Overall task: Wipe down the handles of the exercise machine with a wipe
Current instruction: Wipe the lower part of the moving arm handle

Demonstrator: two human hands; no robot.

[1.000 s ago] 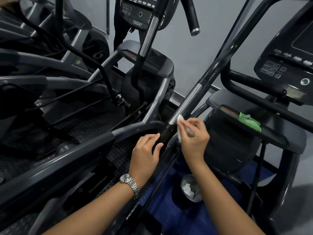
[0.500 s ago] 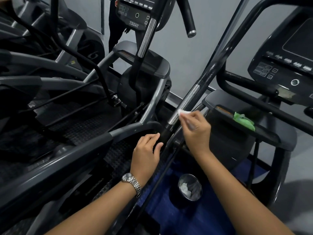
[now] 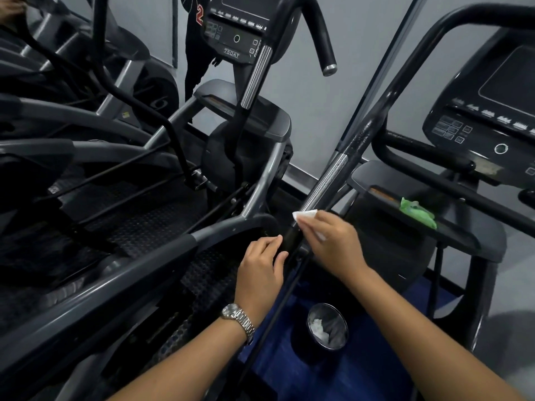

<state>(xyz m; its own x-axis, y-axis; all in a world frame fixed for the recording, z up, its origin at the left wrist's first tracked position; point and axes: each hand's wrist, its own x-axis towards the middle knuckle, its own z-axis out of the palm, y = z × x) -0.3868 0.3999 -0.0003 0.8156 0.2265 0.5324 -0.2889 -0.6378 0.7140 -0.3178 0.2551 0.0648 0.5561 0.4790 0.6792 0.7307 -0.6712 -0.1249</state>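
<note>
The right hand [image 3: 333,244] pinches a white wipe [image 3: 304,214] against the lower end of the chrome section of the machine's moving handle bar [image 3: 327,180], while the left hand [image 3: 260,273] curls loosely around the black part just below. The wiping seems underway low on this bar; its black upper grip [image 3: 373,123] and the fixed handle [image 3: 419,163] by the console [image 3: 480,123] probably remain.

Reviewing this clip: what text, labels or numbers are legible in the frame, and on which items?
"750AT": seemingly, in white on the black console of the far machine.
"2": red numeral on the dark garment behind that console.
Button labels on the near black console at right: too small to read.
</note>
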